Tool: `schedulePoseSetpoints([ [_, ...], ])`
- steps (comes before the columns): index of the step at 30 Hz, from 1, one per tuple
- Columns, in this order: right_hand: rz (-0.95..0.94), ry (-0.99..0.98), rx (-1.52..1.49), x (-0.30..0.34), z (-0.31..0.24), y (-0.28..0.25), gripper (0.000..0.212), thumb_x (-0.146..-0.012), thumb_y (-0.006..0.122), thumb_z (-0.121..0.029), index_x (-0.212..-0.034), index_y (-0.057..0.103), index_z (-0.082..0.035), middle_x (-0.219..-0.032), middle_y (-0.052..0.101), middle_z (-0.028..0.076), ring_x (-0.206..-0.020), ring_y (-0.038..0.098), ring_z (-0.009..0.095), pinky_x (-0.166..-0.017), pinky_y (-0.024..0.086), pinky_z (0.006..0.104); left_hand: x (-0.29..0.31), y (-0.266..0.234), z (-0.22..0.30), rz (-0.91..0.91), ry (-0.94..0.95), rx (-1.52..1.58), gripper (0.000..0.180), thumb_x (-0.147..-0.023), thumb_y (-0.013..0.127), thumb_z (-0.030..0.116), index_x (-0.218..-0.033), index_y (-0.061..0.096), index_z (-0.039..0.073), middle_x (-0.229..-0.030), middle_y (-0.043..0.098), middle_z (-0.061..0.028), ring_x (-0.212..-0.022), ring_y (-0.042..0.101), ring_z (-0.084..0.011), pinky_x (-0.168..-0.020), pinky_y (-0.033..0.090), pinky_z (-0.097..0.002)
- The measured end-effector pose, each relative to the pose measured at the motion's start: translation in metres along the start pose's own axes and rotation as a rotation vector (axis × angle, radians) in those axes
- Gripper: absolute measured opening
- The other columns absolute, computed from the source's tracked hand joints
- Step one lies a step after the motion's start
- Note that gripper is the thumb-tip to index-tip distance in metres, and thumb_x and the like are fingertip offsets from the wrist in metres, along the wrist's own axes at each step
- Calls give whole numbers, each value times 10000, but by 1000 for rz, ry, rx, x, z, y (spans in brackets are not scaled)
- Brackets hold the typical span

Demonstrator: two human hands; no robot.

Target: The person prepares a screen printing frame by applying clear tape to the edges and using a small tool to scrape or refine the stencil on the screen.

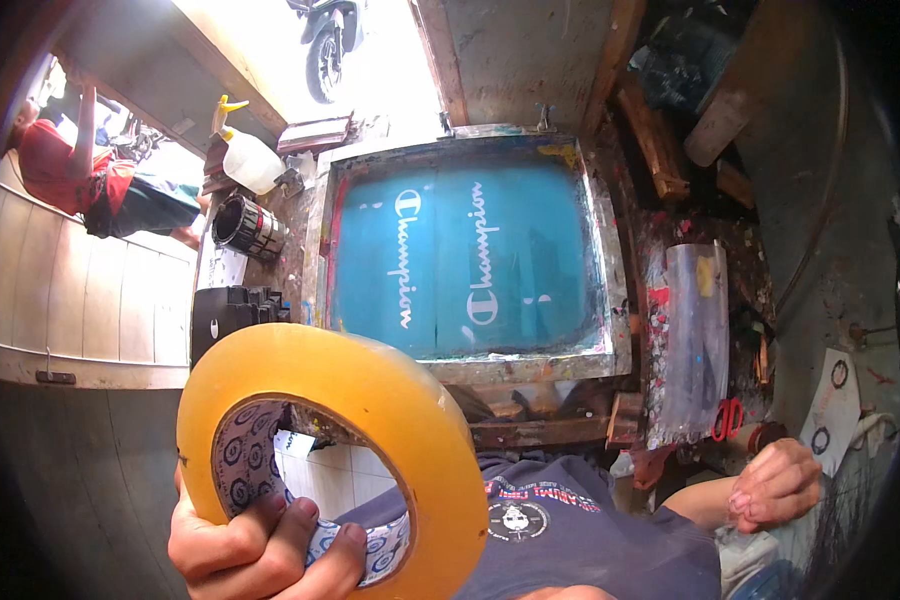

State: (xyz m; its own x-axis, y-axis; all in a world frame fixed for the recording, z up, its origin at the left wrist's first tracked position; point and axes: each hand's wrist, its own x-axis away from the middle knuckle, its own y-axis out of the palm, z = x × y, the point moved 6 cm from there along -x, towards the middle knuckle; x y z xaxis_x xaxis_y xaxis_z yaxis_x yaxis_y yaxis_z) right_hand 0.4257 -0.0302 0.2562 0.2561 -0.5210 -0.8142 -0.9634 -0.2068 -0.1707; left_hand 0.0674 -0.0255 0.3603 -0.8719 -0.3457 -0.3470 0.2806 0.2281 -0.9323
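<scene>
Smooth plastic tape point(438, 455) on a paper core point(250, 450) in the left grip point(270, 550); beyond it, a rough, paint-crusted frame point(515, 369); right of the grip, a matt cloth shirt point(595, 515).

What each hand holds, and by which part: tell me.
The left hand holds a roll of yellow adhesive tape by its lower-left part, fingers hooked through the core. The right hand is curled; whether it holds anything cannot be told.
</scene>
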Motion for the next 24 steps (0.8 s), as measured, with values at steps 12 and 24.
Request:
schedulePoseSetpoints([
  [12,-178,921,439,33,153,44,142,-779,779,-4,-921,771,-3,-818,739,128,-725,699,183,-665,511,287,26,73,-58,254,-464,-156,258,-751,860,197,-986,788,277,-768,680,-9,-627,642,-158,-645,516,-358],
  [24,-344,672,743,-50,174,75,117,-848,741,-116,-941,752,-46,-822,676,129,-764,673,308,-693,520,399,89,380,-234,328,-619,-397,215,-920,687,258,-1123,719,192,-760,670,-83,-576,663,-239,-540,546,-366],
])
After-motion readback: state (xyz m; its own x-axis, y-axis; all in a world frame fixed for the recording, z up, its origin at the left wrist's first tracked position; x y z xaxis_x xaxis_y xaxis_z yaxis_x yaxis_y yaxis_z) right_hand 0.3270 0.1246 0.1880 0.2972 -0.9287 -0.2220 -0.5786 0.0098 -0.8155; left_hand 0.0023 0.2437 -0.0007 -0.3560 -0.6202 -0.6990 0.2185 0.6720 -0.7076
